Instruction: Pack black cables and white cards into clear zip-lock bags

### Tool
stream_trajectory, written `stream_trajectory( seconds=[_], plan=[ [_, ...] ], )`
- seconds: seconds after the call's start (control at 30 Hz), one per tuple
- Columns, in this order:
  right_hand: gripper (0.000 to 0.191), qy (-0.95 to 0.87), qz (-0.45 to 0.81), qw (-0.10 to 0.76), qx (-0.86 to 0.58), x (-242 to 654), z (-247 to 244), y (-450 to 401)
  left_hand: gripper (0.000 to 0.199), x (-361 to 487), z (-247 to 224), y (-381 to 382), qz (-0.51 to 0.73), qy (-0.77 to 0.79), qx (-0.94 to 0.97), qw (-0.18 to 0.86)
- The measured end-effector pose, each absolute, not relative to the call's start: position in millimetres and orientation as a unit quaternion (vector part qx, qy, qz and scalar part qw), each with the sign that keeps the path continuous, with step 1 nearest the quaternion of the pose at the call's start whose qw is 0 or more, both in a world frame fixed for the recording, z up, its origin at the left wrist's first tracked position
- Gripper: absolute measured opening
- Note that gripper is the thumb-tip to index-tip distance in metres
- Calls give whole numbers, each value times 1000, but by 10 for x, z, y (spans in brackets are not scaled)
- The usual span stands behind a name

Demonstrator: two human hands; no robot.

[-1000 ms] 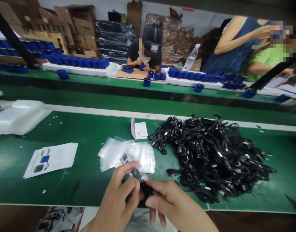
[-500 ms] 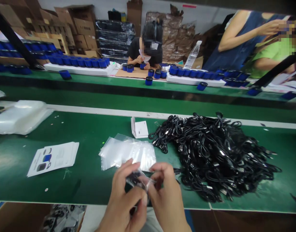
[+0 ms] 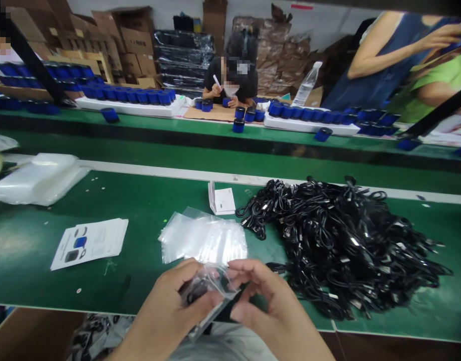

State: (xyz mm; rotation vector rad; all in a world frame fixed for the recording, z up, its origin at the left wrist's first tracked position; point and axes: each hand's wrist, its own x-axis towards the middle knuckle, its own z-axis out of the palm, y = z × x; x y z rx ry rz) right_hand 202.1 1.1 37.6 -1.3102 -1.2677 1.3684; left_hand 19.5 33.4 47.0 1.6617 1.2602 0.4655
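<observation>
My left hand (image 3: 174,306) is closed around a small clear plastic bag (image 3: 215,276) with a dark bundle inside, which looks like a black cable. My right hand (image 3: 268,301) is at the bag's right edge, thumb and forefinger apart; its fingertips are close to the plastic, and contact is hard to judge. Just beyond my hands lies a fanned stack of flat clear bags (image 3: 204,238). To the right is a large heap of bundled black cables (image 3: 335,245) with metal plugs.
Printed leaflets (image 3: 98,240) lie at left, with folded white booklets (image 3: 225,200) behind the bags. A plastic-wrapped pack (image 3: 38,178) sits far left. Below the table edge, a carton holds bagged items (image 3: 98,333). Across the line, people handle blue round items (image 3: 238,125).
My right hand's thumb and forefinger have spread and moved off the middle of the bag. My left hand keeps hold of it, now tilted. The view has shifted slightly.
</observation>
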Motion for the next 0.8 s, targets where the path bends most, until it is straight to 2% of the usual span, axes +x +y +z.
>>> stream_trajectory(
  seconds=[0.1, 0.17, 0.4, 0.6, 0.8],
  plan=[
    [8, -552, 501, 405, -529, 1996, 368, -3, 22, 192, 413, 314, 228, 504, 636, 538],
    [18, -567, 476, 415, -529, 1977, 380, 5, 24, 189, 400, 308, 254, 482, 611, 574],
    [15, -578, 454, 427, -528, 1967, 369, 16, 25, 195, 414, 318, 343, 495, 560, 569],
    [14, -607, 405, 430, -532, 1972, 357, 27, 19, 180, 329, 333, 343, 496, 571, 557],
    [18, -611, 405, 429, -528, 1974, 354, 30, 22, 150, 318, 337, 292, 482, 604, 563]
  ],
)
